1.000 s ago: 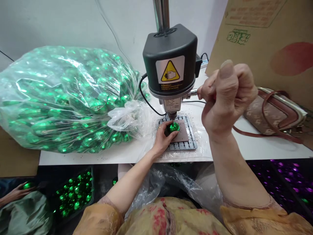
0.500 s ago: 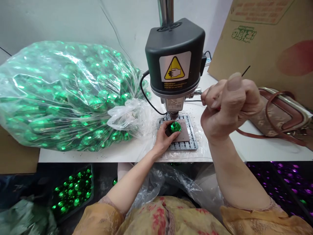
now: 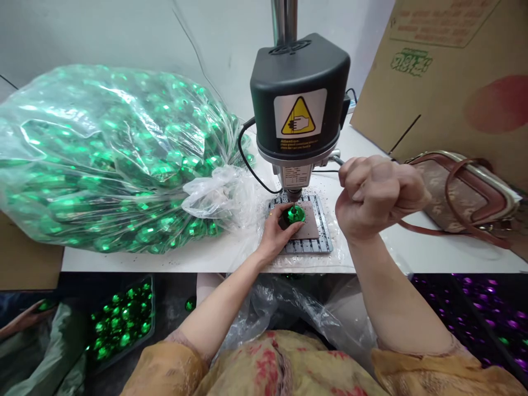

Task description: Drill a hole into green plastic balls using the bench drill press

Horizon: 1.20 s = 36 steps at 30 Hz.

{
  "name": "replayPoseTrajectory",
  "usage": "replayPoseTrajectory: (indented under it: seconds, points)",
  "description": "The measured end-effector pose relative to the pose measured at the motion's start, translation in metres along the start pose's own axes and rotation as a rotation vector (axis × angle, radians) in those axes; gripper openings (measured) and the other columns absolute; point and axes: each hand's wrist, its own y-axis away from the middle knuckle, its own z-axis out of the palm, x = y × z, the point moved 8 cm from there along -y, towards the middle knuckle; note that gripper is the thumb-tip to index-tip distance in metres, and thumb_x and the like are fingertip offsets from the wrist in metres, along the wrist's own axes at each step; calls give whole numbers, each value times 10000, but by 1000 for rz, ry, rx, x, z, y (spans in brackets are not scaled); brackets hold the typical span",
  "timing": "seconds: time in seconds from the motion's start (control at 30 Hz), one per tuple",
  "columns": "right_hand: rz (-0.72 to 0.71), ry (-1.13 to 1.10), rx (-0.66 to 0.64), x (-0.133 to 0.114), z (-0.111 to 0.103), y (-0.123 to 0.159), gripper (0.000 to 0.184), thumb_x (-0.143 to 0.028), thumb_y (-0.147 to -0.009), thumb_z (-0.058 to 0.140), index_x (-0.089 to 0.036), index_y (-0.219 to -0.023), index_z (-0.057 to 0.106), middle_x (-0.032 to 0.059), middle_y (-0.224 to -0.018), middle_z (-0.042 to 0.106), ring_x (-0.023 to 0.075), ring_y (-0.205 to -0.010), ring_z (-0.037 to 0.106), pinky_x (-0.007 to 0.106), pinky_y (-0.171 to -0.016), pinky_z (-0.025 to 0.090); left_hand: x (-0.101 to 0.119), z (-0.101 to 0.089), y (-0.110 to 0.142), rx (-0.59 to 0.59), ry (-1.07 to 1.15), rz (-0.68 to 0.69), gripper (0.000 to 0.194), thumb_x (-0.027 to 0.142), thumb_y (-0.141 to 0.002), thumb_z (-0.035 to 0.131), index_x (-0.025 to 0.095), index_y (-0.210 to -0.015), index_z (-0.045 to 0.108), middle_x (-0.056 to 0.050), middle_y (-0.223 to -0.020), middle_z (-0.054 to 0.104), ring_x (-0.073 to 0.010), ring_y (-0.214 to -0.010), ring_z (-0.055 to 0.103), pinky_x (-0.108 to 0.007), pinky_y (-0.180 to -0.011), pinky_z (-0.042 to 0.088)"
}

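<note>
My left hand (image 3: 274, 236) has its thumb and fingers curled around a shiny green faceted ball (image 3: 296, 214). The ball rests on a small brown board (image 3: 310, 226) over the slotted metal base (image 3: 325, 242), right under the chuck (image 3: 294, 194) of a black bench drill press (image 3: 300, 77). The bit's tip meets the ball's top; whether it is inside, I cannot tell. To the right of the drill head, my right hand (image 3: 377, 195) is closed in a fist around the feed lever (image 3: 335, 159), most of which the fingers hide.
A large clear bag (image 3: 115, 165) of green balls fills the table's left. A handbag (image 3: 466, 187) and cardboard box (image 3: 445, 82) stand right. Below are a crate of green balls (image 3: 124, 319) and purple balls (image 3: 482, 308). Another person's hand (image 3: 22, 319) shows lower left.
My right hand has moved slightly down and left, still on the lever. My left hand and the ball have stayed in place. Another person's hand has come into view at lower left.
</note>
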Motion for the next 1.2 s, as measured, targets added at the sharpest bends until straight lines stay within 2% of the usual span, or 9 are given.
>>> replayPoseTrajectory:
  seconds: [0.27,0.43,0.6,0.77,0.83,1.0,1.07,1.13,1.2]
  points:
    - [-84,-43,-44,-3,-1,5,457,-150,-876,519,-142,-579,171,-67,-452,147,-6,-406,247,179,-465,328,-2,0,0,-3,3,-6,479,385,-817,782,217,-1230,604,-84,-1206,673,-247,-1139,625,-400,-1015,483]
    - [-125,-70,-67,-2,-3,8,406,-184,-887,516,-151,-590,241,-74,-442,179,4,-389,270,193,-465,344,0,0,0,-2,-5,-7,482,372,-812,785,215,-1230,602,-86,-1204,673,-247,-1140,622,-403,-1015,478]
    - [-124,-89,-72,-1,-7,16,442,-145,-854,531,-150,-575,189,-75,-429,222,16,-380,268,227,-454,319,0,0,0,4,-2,-19,474,352,-808,786,203,-1219,604,-93,-1194,676,-249,-1128,629,-412,-1008,484]
    - [-2,-9,32,-1,-1,-1,523,-199,-872,559,-154,-538,160,-72,-430,222,4,-372,254,218,-423,272,4,0,-1,9,-12,-6,462,338,-810,785,207,-1213,601,-87,-1180,683,-238,-1110,642,-393,-983,505]
    - [159,96,102,7,3,-15,510,-278,-864,607,-176,-512,254,-78,-421,286,12,-376,276,229,-400,240,8,1,0,17,-18,-1,454,344,-819,776,211,-1214,594,-84,-1176,682,-231,-1098,650,-384,-965,520]
    - [266,100,34,10,21,-39,389,-223,-878,575,-198,-568,341,-90,-448,308,13,-407,317,210,-433,270,25,-16,34,211,-155,150,383,399,-821,767,223,-1125,616,-110,-1153,673,-255,-1097,657,-431,-956,536]
    - [266,91,24,10,21,-39,381,-232,-885,573,-199,-582,345,-94,-451,333,13,-406,319,210,-433,287,32,-7,62,77,-232,303,347,443,-794,786,233,-1037,654,-130,-1181,673,-275,-1092,659,-448,-935,547]
    - [256,88,16,11,21,-38,387,-276,-888,587,-197,-592,350,-101,-445,348,11,-399,316,207,-436,304,28,19,97,-277,-290,395,286,466,-794,779,270,-983,692,-126,-1220,684,-271,-1045,670,-436,-896,563]
    - [240,72,21,11,20,-37,403,-333,-874,612,-196,-595,357,-104,-439,344,12,-395,320,208,-435,304,12,47,137,-662,-345,368,197,416,-866,703,337,-1046,710,-98,-1307,670,-256,-1038,672,-413,-891,566]
